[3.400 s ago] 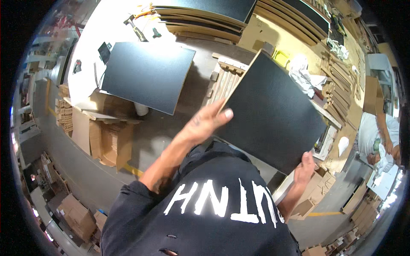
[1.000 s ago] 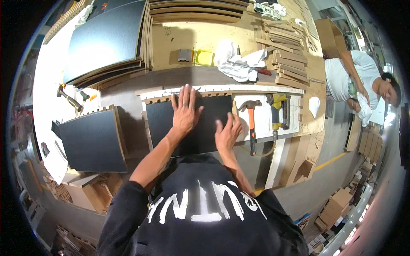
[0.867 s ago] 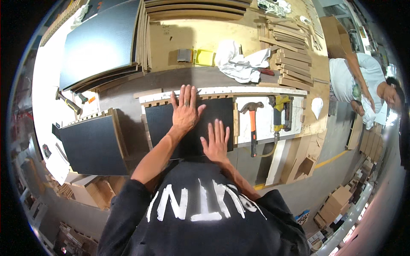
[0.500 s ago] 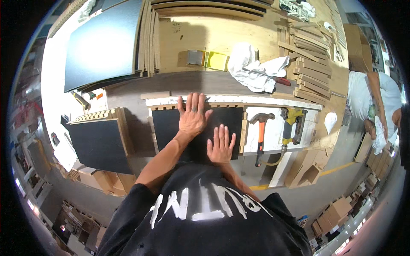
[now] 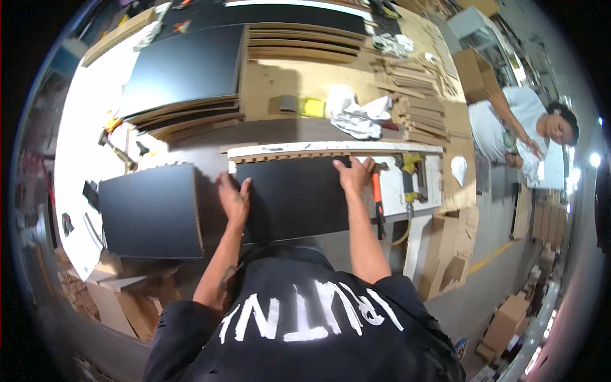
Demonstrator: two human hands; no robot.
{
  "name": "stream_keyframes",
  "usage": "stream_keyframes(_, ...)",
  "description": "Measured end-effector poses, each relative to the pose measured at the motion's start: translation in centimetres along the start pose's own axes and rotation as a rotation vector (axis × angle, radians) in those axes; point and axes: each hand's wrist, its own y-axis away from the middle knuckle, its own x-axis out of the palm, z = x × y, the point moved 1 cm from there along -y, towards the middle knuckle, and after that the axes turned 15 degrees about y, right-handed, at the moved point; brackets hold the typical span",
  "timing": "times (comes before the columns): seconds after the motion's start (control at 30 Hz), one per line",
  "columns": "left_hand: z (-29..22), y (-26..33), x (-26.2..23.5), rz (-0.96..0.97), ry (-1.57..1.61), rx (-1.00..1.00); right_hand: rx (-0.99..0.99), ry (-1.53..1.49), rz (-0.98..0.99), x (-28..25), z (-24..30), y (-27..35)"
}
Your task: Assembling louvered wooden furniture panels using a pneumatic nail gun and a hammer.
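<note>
Presently the left hand point(image 5: 233, 198) and right hand point(image 5: 354, 175) are gripping opposite edges of the black panel point(image 5: 293, 198); it is lying flat against the toothed strip point(image 5: 331, 153); seating looks unfinished.

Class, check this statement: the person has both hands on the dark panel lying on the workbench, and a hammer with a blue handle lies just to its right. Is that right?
Not quite. The head view shows the left hand and right hand at the side edges of the dark panel, but the hammer to its right has an orange handle, not a blue one.
</note>
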Motion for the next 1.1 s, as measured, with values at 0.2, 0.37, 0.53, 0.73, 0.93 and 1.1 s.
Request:
stream_keyframes(0.2, 2.8, -1.3, 1.2, -0.174, 0.1, 0.138, 0.109, -0.034, 0.017, 2.1, -0.3, -1.5)
stream_keyframes(0.37, 0.8, -0.9, 3.4, -0.176, 0.232, -0.044, 0.143, -0.125, 0.026, 6.0, -5.6, -5.3)
stream_keyframes(0.53, 2.6, -0.6, 1.5, -0.213, -0.004, 0.07, -0.017, 0.09, 0.013, -1.1, 1.6, 0.8)
stream_keyframes(0.73, 1.5, 10.7, -4.4, -0.051, 0.055, -0.087, 0.062, 0.126, -0.05, -2.6, -6.5, 14.1)
stream_keyframes(0.93, 0.3, 13.5, -7.2, 0.224, 0.327, -0.299, 0.047, -0.138, 0.047, -1.2, -9.7, 16.1)
stream_keyframes(1.1, 2.9, 13.5, -6.3, 0.387, 0.333, -0.445, 0.136, -0.104, 0.144, -1.8, -10.1, 15.5)
